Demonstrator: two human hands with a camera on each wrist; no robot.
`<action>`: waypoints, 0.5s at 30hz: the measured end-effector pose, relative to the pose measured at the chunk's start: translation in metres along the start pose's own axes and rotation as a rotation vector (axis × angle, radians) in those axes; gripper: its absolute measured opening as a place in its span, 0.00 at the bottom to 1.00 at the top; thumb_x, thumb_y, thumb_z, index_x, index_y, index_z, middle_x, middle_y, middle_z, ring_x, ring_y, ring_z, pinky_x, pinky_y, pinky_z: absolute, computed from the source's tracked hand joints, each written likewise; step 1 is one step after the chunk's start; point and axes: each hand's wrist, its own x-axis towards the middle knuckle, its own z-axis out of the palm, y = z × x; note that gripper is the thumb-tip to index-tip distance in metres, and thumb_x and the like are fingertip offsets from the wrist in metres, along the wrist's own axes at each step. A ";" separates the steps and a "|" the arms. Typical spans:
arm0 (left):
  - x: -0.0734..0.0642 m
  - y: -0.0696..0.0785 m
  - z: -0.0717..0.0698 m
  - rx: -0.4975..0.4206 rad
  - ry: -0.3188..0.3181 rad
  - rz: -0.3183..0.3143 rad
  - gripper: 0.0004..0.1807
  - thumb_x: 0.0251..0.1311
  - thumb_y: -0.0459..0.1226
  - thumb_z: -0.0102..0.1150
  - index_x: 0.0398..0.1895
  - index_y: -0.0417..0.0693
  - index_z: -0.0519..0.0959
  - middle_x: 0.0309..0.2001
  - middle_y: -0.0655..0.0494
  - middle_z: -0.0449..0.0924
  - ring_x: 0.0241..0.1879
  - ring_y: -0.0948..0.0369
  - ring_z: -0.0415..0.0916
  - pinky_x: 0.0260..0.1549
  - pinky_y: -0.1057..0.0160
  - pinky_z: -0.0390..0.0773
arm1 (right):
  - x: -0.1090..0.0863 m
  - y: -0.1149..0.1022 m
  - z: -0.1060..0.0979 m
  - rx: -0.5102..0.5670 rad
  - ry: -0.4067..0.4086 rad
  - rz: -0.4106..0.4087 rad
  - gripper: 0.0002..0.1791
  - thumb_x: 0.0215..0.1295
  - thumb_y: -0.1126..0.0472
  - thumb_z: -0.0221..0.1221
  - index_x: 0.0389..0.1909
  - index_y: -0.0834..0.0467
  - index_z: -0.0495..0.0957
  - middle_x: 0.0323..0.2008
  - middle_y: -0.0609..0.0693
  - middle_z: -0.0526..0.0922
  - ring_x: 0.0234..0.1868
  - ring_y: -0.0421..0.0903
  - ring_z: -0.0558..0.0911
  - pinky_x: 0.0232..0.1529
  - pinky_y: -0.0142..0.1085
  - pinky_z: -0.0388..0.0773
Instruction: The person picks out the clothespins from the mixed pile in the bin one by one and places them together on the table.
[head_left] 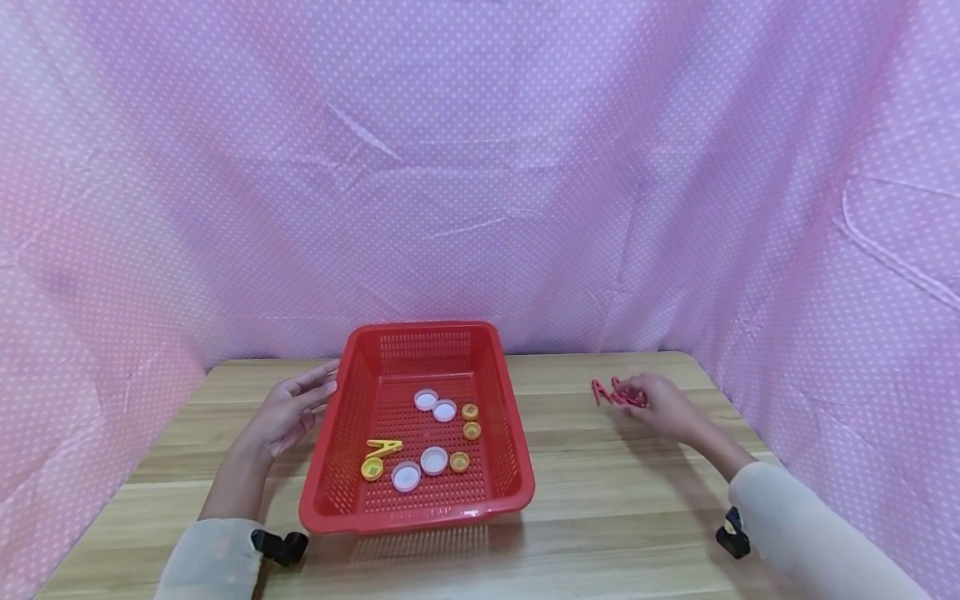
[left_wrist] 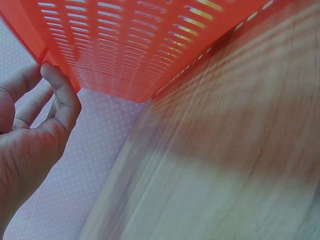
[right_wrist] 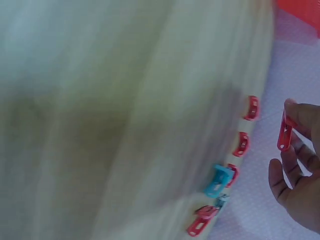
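Observation:
A red plastic basket (head_left: 420, 522) stands on the table, holding several white caps (head_left: 434, 460), several yellow caps (head_left: 460, 462) and a yellow clothespin (head_left: 384, 447). At its left side my left hand (head_left: 288, 414) holds the rim; in the left wrist view, the thumb and forefinger of the left hand (left_wrist: 37, 120) meet at the rim. My right hand (head_left: 656, 407) is over the right part of the table. In the right wrist view, the right hand (right_wrist: 302, 160) pinches a red clothespin (right_wrist: 285, 134) between thumb and fingers.
Several red clothespins (right_wrist: 241, 144) and a blue clothespin (right_wrist: 218, 181) lie on the wooden table (head_left: 577, 517) around the right hand; the hand hides some of them in the head view. A pink dotted curtain (head_left: 480, 167) hangs behind and along the sides.

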 end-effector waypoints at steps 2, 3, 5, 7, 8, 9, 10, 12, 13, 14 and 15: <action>0.000 0.000 0.000 0.002 0.003 -0.002 0.26 0.75 0.27 0.52 0.75 0.41 0.68 0.53 0.58 0.83 0.49 0.63 0.84 0.48 0.61 0.86 | -0.003 0.003 0.005 -0.008 -0.005 0.024 0.13 0.62 0.68 0.70 0.47 0.65 0.85 0.32 0.47 0.81 0.34 0.43 0.77 0.33 0.35 0.75; 0.000 0.000 0.000 0.004 0.005 -0.003 0.27 0.75 0.27 0.52 0.75 0.41 0.67 0.53 0.58 0.83 0.49 0.63 0.84 0.48 0.61 0.86 | -0.005 0.005 0.007 -0.008 -0.008 0.031 0.12 0.61 0.68 0.70 0.46 0.65 0.85 0.32 0.47 0.81 0.34 0.43 0.77 0.33 0.35 0.75; 0.000 0.000 0.001 0.003 0.008 -0.006 0.27 0.75 0.27 0.52 0.75 0.41 0.67 0.53 0.58 0.84 0.49 0.63 0.84 0.49 0.61 0.86 | -0.007 0.007 0.010 -0.014 -0.018 0.036 0.12 0.61 0.68 0.70 0.45 0.65 0.85 0.31 0.46 0.81 0.32 0.41 0.76 0.32 0.35 0.75; 0.001 0.000 0.001 0.001 0.009 -0.007 0.27 0.75 0.28 0.52 0.76 0.40 0.66 0.52 0.57 0.84 0.49 0.63 0.84 0.49 0.60 0.86 | -0.010 0.008 0.012 -0.018 -0.035 0.043 0.12 0.60 0.68 0.70 0.44 0.64 0.85 0.30 0.46 0.81 0.31 0.40 0.76 0.31 0.35 0.76; 0.001 0.000 0.001 0.002 0.009 -0.006 0.28 0.75 0.28 0.52 0.76 0.40 0.66 0.52 0.57 0.84 0.49 0.63 0.84 0.49 0.60 0.86 | -0.011 0.009 0.013 -0.022 -0.045 0.049 0.11 0.60 0.67 0.71 0.44 0.64 0.85 0.30 0.45 0.80 0.31 0.40 0.76 0.31 0.35 0.76; 0.001 0.001 0.001 0.002 0.009 -0.006 0.28 0.75 0.28 0.52 0.76 0.39 0.65 0.52 0.57 0.84 0.49 0.63 0.84 0.49 0.60 0.86 | -0.012 0.009 0.014 -0.023 -0.055 0.053 0.11 0.60 0.67 0.71 0.43 0.63 0.85 0.29 0.45 0.80 0.31 0.40 0.76 0.31 0.35 0.75; 0.001 0.001 0.002 0.001 0.008 -0.005 0.28 0.75 0.28 0.52 0.76 0.39 0.65 0.52 0.57 0.84 0.48 0.63 0.85 0.49 0.60 0.86 | -0.013 0.009 0.015 -0.025 -0.065 0.058 0.11 0.60 0.67 0.71 0.43 0.63 0.85 0.29 0.45 0.79 0.31 0.40 0.75 0.31 0.36 0.75; 0.000 0.001 0.002 0.001 0.007 -0.005 0.28 0.75 0.28 0.52 0.76 0.39 0.64 0.53 0.57 0.84 0.48 0.62 0.85 0.49 0.60 0.86 | -0.015 0.008 0.016 -0.036 -0.077 0.066 0.10 0.59 0.66 0.71 0.42 0.61 0.85 0.28 0.45 0.78 0.30 0.40 0.75 0.31 0.36 0.74; 0.000 0.001 0.002 0.002 0.007 -0.005 0.28 0.75 0.28 0.52 0.76 0.39 0.64 0.53 0.57 0.84 0.48 0.62 0.85 0.49 0.60 0.86 | -0.015 0.008 0.016 -0.045 -0.082 0.064 0.10 0.59 0.66 0.72 0.41 0.61 0.85 0.28 0.45 0.78 0.30 0.40 0.74 0.30 0.36 0.74; 0.000 0.001 0.002 0.001 0.007 -0.005 0.28 0.75 0.28 0.52 0.76 0.39 0.65 0.53 0.57 0.83 0.48 0.62 0.85 0.49 0.60 0.86 | -0.016 0.008 0.017 -0.053 -0.084 0.062 0.10 0.59 0.66 0.72 0.41 0.60 0.85 0.28 0.45 0.77 0.30 0.40 0.74 0.30 0.36 0.73; 0.000 0.001 0.002 0.000 0.008 -0.004 0.28 0.75 0.28 0.52 0.76 0.39 0.65 0.53 0.57 0.83 0.48 0.62 0.85 0.49 0.60 0.86 | -0.016 0.008 0.017 -0.060 -0.086 0.055 0.10 0.59 0.66 0.72 0.40 0.61 0.85 0.28 0.45 0.78 0.30 0.41 0.74 0.30 0.36 0.73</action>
